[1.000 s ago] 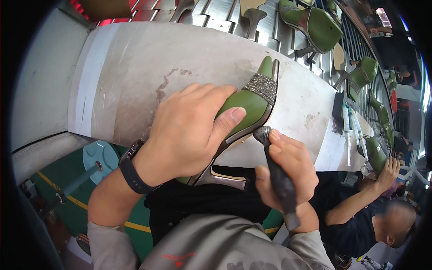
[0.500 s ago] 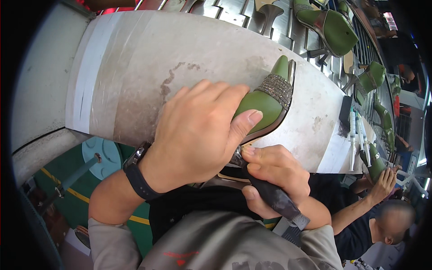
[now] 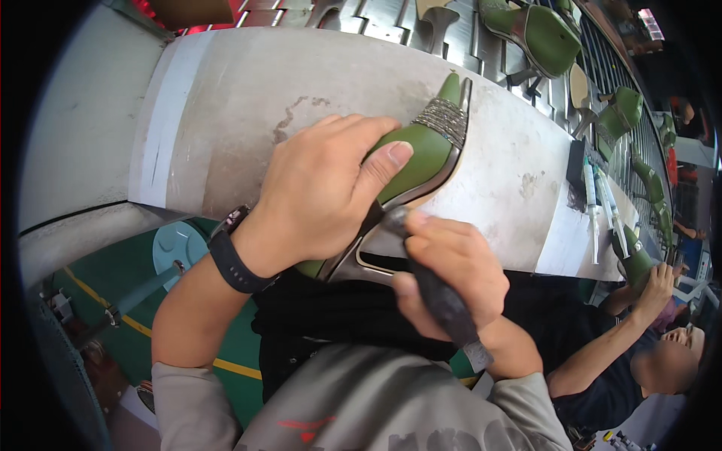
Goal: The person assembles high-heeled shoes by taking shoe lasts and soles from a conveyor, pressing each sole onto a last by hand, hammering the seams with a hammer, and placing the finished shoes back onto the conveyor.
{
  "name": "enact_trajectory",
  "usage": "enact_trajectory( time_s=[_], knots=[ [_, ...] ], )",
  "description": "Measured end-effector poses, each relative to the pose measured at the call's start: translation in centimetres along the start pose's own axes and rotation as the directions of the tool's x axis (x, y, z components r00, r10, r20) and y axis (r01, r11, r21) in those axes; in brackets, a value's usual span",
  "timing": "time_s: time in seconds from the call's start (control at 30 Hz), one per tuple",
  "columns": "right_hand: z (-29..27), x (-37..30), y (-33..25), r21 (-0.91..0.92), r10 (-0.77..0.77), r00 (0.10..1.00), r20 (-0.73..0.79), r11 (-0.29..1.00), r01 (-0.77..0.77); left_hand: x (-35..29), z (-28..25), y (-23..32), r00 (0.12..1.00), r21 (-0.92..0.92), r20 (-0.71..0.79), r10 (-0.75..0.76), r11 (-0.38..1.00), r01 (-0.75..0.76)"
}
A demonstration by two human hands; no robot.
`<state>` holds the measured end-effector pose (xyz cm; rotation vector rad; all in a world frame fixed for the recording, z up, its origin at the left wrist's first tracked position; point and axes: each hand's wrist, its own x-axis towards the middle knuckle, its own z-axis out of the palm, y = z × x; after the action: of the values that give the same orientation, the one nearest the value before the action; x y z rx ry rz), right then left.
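A green high-heeled shoe [image 3: 418,161] with a glittery strap [image 3: 442,120] lies on its side across the pale work surface, its narrow end pointing away from me. My left hand [image 3: 316,184] is closed over the shoe's green upper, thumb pressed on its side. Its heel end comes back toward me over the near edge, partly hidden by this hand. In my right hand [image 3: 468,267] is a tool with a thick black handle [image 3: 445,301], fingers wrapped round it. The tool's blurred head is at the edge of the shoe's sole; whether they touch I cannot tell.
Beyond the work surface [image 3: 248,83] runs a slatted metal conveyor [image 3: 383,26] carrying several green shoes [image 3: 553,41]. Syringes [image 3: 592,199] lie at the right end, beside a black box [image 3: 577,161]. A co-worker's hand [image 3: 656,289] holds another green shoe [image 3: 633,252] at the right.
The shoe and my left hand have moved slightly away and left, and more of the heel end shows. The tool's head has moved up along the sole edge. The view has also shifted.
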<state>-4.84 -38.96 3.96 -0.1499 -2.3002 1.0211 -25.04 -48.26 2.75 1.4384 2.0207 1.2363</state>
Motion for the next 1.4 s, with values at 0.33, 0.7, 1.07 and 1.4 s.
enact_trajectory(
  time_s=[0.33,0.7,1.07,1.4],
  knots=[
    [1.0,1.6,-2.1,-0.387,-0.106,0.994,0.029,0.916,0.109,-0.1,-0.1,0.2,0.999,0.052,0.018,0.026,0.998,-0.027],
    [-4.1,-0.7,1.7,0.143,0.412,0.905,-0.109,0.907,-0.395,1.2,-0.6,0.8,0.996,0.081,0.093,-0.003,0.997,-0.005],
    [-6.9,5.3,3.5,0.470,0.554,0.827,0.094,0.708,-0.527,3.7,1.4,3.6,0.949,0.306,0.251,-0.189,0.946,0.107],
    [-6.3,10.7,9.4,0.472,0.525,0.851,-0.017,0.754,-0.456,4.1,0.6,3.2,0.963,0.273,0.226,-0.146,0.959,0.082]
  ],
)
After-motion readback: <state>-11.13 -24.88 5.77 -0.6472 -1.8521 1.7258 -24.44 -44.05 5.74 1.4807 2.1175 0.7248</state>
